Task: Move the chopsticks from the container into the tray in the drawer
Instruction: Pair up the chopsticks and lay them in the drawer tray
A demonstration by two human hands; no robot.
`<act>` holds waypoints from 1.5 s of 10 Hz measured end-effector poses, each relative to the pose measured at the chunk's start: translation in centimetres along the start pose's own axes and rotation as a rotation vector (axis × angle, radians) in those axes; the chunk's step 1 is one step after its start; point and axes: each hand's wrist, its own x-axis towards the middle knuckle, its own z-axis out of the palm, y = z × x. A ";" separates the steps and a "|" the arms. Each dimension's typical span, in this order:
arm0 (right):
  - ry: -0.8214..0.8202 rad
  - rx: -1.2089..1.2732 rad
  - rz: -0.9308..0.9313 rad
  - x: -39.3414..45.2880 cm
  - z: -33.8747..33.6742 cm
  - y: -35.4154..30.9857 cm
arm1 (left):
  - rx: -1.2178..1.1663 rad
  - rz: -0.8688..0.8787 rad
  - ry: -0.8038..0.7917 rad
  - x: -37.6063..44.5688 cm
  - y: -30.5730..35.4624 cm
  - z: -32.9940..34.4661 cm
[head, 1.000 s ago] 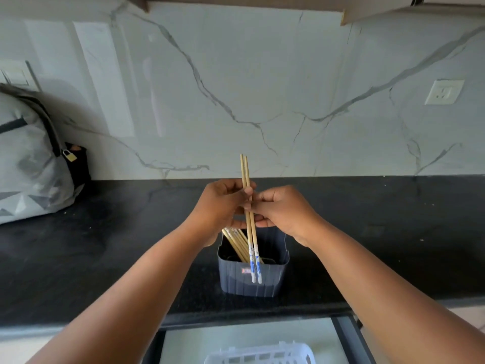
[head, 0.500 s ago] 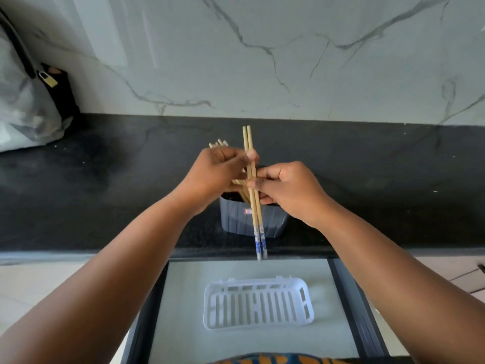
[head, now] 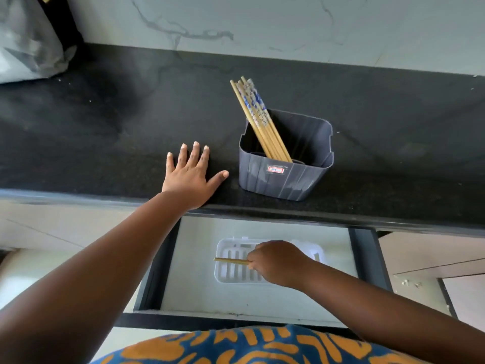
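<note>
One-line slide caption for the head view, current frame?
Right hand lowers chopsticks into the white tray in the open drawer; left hand flat on the counter.

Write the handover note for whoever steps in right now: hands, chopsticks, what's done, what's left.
Left hand: open, flat on the black counter beside the grey container, holding nothing.
Right hand: down in the open drawer, grip closed on chopsticks lying across the white tray. How many it holds is hidden by the hand.
Done: this lot has reached the tray but is not yet released.
Left: let go, then move the remaining chopsticks, which lean in the container's left corner, into the tray.
</note>
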 end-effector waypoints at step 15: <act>-0.301 0.040 0.251 4.7 5.0 1.5 | -0.053 0.007 0.117 0.2 -0.5 0.6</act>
